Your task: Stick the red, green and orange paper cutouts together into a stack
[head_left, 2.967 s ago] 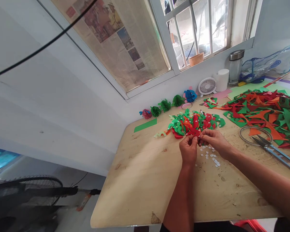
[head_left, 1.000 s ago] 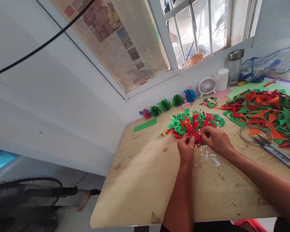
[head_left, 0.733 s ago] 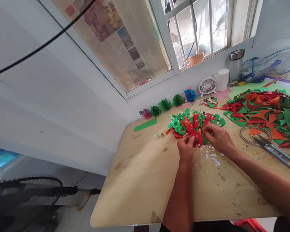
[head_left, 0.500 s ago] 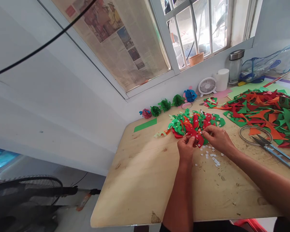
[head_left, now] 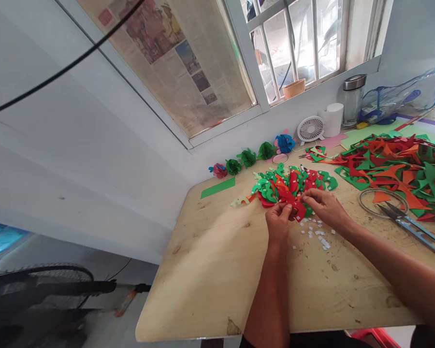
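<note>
My left hand (head_left: 278, 223) pinches a red paper cutout (head_left: 299, 211) between thumb and fingers, just above the table. Small white squares show on the cutout's surface. Beside its right edge, my right hand (head_left: 325, 207) has its fingertips pressed together; whatever is in them is too small to make out. Behind both hands lies a heap of green, red and orange paper cutouts (head_left: 268, 186), many dotted with white squares. Several loose white paper squares (head_left: 325, 242) are scattered on the wooden table (head_left: 210, 270) below my right hand.
Blue-handled scissors (head_left: 416, 231) and a metal ring (head_left: 362, 205) lie at the right, by a big pile of paper scraps (head_left: 398, 169). Along the wall stand honeycomb paper figures (head_left: 247, 157), a small white fan (head_left: 311, 129) and a glass bottle (head_left: 352, 104). A green strip (head_left: 218, 188) lies at the back left.
My right fingertips have shifted slightly left, closer to the red cutout. The left hand keeps its hold, almost unmoved.
</note>
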{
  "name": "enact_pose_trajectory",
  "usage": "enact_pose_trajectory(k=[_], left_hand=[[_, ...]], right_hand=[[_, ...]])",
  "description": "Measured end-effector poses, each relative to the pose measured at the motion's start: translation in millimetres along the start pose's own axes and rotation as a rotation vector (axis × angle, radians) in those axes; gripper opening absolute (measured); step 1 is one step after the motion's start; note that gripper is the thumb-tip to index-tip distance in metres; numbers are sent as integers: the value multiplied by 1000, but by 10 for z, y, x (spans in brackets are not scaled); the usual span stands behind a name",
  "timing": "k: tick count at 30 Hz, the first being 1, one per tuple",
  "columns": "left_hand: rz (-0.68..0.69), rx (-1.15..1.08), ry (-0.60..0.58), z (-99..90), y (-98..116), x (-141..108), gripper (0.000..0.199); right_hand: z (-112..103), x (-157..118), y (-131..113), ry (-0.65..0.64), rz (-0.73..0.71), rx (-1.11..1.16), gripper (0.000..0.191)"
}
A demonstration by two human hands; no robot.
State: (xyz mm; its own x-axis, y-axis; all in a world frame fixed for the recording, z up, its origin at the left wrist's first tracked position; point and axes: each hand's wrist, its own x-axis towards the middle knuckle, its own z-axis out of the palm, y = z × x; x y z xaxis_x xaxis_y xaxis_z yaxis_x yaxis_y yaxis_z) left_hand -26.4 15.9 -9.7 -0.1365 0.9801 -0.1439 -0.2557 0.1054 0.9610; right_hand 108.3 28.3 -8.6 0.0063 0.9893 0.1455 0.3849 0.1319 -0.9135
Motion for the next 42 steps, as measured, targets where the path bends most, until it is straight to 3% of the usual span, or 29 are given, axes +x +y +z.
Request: enact_pose_trajectory(k=[11,21,24,30,33,38,42], left_hand=[[63,86,-39,4,-52,11,16],[183,249,-80,37,-41,-46,14],[281,399,-94,29,-40,-76,15],[608,768,-74,13,-78,-116,14],[671,842,-81,16,-86,-122,15],[618,765,-91,30,-66,-133,14],[396,493,-83,47,-52,-115,14]], right_hand=[[51,-52,-111,-163,129,343,20],[70,-39,-62,-158,177,414,15],[69,-39,-60,-154,193,426,12],[76,-40,-79,-116,231,493,6],[82,-52,-104,-104,266,535,5],[73,-60,-117,-96,316,584,10],[60,-40,-87,-66,326,557,15]])
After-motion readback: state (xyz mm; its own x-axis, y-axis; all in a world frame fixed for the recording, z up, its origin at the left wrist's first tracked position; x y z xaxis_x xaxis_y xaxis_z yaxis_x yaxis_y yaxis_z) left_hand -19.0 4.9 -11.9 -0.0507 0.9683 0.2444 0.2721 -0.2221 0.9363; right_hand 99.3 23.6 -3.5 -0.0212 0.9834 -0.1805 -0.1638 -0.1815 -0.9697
